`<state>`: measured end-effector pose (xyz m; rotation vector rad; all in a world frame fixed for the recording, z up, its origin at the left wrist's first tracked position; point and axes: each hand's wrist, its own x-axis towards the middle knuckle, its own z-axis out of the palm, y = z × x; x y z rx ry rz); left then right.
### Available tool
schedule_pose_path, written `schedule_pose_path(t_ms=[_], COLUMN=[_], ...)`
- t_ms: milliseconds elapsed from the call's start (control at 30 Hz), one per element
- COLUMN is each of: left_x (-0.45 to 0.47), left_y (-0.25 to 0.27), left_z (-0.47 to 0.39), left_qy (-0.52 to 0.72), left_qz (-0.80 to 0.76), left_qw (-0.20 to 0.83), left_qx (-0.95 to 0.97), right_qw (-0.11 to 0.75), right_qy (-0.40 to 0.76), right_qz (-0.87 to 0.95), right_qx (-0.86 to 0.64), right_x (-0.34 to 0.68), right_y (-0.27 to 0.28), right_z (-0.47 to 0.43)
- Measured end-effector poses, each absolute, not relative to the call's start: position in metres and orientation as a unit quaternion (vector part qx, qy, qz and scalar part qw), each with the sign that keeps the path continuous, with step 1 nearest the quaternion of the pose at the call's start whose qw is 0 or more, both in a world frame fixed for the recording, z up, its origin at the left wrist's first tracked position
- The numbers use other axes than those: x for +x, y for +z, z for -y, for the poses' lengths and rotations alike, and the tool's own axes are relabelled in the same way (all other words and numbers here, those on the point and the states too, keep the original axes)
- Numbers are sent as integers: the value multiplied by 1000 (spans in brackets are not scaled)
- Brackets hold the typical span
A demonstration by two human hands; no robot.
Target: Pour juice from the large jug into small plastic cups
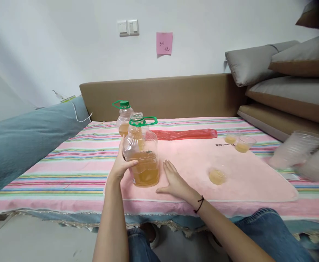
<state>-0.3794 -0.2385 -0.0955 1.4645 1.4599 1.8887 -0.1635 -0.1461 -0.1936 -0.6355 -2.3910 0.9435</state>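
Observation:
A clear plastic jug (pixel 145 169) of amber liquid stands upright on the pink cloth (pixel 186 189). Its mouth is uncapped, and a green ring handle sticks out to the right at its neck. My left hand (pixel 121 163) is wrapped around the jug's left side, thumb across the front. Just right of the jug, apart from it, my right hand (pixel 174 182) is open with fingers stretched out. A second jug (pixel 123 118) with a green cap stands behind, partly hidden by the first. The nearest clear cup (pixel 217 176) holds some amber liquid.
Two more cups (pixel 242 146) with liquid stand at the back right. Stacks of clear cups (pixel 297 149) lie at the right, below piled cushions (pixel 292 96). A red plastic bag (pixel 186 134) lies behind the cloth. A blue bolster (pixel 34 142) borders the left.

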Motion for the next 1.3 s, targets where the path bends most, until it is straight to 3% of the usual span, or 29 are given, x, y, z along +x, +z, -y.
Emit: schedule_pose_path(t_ms=[100,267,467,567,800,933,1067,1167,1300], left_x=[-385,-383,-376,-374,-330,-294,-268,-236,-175], left_y=[-95,-93,-92,-95,-88,-85,-97,-113,-142], left_z=[238,246,260,261,259,253,245,235,206], left_qy=[650,651,677,712,735,705,638,595,516], left_qz=[-519,-534,-531,-518,-489,-459,-411,-418,-529], left_qw=[218,195,162,98,-111,-286,-367,-300,1], left_qx=[510,502,483,464,456,460,538,617,674], right_qw=[273,441,598,584,441,426,426,427,424], right_qy=[328,272,418,468,549,559,559,557,553], right_qz=[875,807,574,536,626,629,620,617,624], right_qx=[-230,-285,-372,-391,-335,-332,-349,-356,-354], right_x=[-118,-25,44,58,47,29,22,22,22], right_y=[-154,-100,-141,-164,-177,-190,-196,-197,-196], right_z=[133,105,85,78,82,83,79,76,75])
